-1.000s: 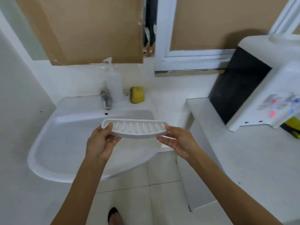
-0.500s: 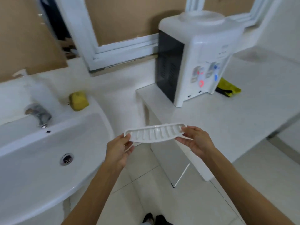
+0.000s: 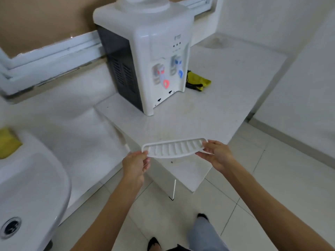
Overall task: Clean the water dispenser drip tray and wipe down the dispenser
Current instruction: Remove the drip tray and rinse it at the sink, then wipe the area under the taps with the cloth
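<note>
The white slotted drip tray (image 3: 175, 148) hangs level in the air over the near corner of the white counter (image 3: 223, 113). My left hand (image 3: 136, 164) pinches its left end and my right hand (image 3: 218, 155) grips its right end. The white water dispenser (image 3: 145, 51) stands at the back of the counter with its red tap and blue tap facing me, well beyond the tray. A yellow cloth (image 3: 198, 81) lies on the counter just right of the dispenser's base.
A white sink (image 3: 34, 185) with a drain fills the lower left, and a yellow sponge (image 3: 8, 143) sits on its rim. A window frame runs along the back wall. Tiled floor and my feet show below the counter's corner.
I have turned from the sink toward the counter. The tray, held in both hands throughout, has moved from over the basin to over the counter's near corner, in front of the dispenser.
</note>
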